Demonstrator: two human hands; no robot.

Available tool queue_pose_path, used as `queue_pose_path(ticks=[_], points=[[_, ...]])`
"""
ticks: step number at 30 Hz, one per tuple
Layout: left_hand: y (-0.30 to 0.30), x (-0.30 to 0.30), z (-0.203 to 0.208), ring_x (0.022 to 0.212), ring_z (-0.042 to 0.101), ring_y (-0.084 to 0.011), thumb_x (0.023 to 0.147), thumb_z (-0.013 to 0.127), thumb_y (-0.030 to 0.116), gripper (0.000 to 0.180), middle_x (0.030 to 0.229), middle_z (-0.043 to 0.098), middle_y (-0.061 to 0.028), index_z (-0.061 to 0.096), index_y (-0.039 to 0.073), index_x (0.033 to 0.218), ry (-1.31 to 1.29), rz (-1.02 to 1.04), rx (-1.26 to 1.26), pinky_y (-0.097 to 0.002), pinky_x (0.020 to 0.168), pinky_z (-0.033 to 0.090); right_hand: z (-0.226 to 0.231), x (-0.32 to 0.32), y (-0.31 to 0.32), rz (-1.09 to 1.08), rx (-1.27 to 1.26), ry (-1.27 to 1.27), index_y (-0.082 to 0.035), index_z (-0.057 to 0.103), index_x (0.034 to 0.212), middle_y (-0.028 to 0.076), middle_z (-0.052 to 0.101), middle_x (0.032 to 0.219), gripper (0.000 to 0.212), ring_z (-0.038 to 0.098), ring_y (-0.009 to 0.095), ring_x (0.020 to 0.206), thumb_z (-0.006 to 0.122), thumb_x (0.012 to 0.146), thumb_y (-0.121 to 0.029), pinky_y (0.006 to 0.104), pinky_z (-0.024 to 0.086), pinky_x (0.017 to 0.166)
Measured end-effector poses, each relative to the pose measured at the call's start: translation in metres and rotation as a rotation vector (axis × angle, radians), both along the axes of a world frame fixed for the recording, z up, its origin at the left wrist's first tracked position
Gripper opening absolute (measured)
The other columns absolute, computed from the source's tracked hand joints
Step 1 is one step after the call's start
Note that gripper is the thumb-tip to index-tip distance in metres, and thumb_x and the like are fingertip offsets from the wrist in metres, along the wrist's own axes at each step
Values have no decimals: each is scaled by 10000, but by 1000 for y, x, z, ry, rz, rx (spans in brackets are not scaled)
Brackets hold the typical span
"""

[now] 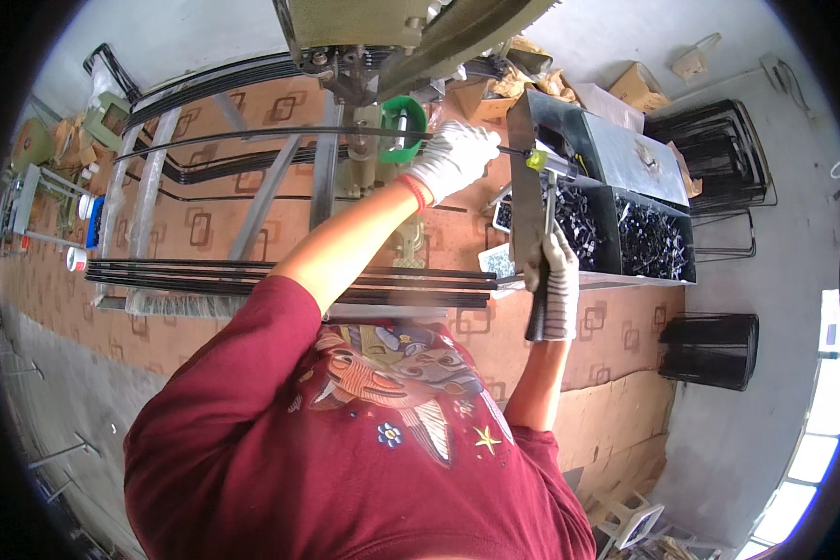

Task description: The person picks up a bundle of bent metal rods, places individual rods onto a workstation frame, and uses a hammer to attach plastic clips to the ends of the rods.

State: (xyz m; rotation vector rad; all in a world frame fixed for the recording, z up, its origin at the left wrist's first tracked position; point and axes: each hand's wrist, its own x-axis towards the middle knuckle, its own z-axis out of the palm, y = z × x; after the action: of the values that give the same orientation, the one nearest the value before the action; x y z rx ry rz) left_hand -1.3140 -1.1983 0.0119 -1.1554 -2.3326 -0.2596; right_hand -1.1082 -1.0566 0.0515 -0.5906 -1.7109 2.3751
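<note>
My left hand (453, 161), in a white knit glove, is closed around a long thin black metal rod (280, 133). The rod runs far off to the left, and its right end pokes out past my fingers. A mallet (550, 191) with a yellow-green face and a dark grip is in my right hand (556, 285), gloved in striped white knit. Its head is up beside the rod's right end; whether they touch I cannot tell. Just right of the mallet, metal bins (649, 238) hold many small black parts. A machine (355, 28) stands above and left of my left hand.
Bundles of black rods (289, 280) lie across a metal rack in front of me. A green basket (385, 140) sits behind my left wrist. Bent black frames (719, 159) hang on the right wall. Boxes (639, 86) stand at the back right.
</note>
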Motion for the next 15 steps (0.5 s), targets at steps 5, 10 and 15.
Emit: queue_pose_path(ticks=[5, 10, 15], points=[[3, 6, 7, 634, 629, -229, 878, 492, 235, 144, 696, 608, -68, 558, 113, 838, -2, 4, -20, -356, 563, 461, -22, 4, 32, -137, -143, 139, -82, 502, 1239, 8, 502, 638, 436, 419, 92, 397, 611, 881, -305, 196, 329, 340], [1, 7, 3, 638, 628, -227, 879, 494, 250, 160, 699, 609, -65, 558, 111, 834, 26, 44, -58, -352, 557, 460, -15, 6, 8, 103, -32, 41, -73, 489, 1260, 0, 476, 613, 449, 407, 86, 382, 588, 892, -309, 204, 322, 339], [3, 11, 5, 623, 622, -217, 879, 494, 257, 156, 686, 602, -55, 558, 120, 840, 1, 21, -54, -353, 545, 447, -15, 9, 22, -140, -115, 119, -70, 512, 1222, -6, 487, 619, 407, 399, 61, 378, 577, 902, -312, 180, 309, 349]])
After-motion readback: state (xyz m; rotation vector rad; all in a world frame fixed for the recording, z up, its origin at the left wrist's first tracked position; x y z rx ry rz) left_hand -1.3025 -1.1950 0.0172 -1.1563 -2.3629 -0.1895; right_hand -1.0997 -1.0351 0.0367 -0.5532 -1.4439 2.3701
